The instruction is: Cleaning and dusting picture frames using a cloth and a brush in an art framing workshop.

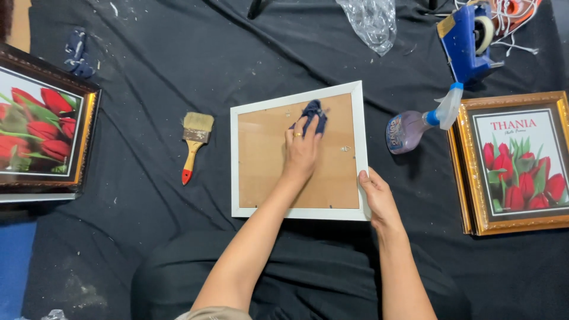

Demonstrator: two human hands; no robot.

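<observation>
Left hand (pixel 300 155) pressing dark blue cloth (pixel 311 115) onto brown backing of white picture frame (pixel 358 148), centre of black-draped desk (pixel 148 89); right hand (pixel 378 198) fingers gripping near-right corner, steadying frame. Spray bottle (pixel 415 125) lying right.

The left hand (pixel 301 151) reaches forward on a long, nearly straight forearm, palm down, fingers pressed flat together (a ring shows on one finger). The right hand (pixel 376 195) sits nearer the body, fingers curled, wrist slightly bent, forearm bare.
</observation>
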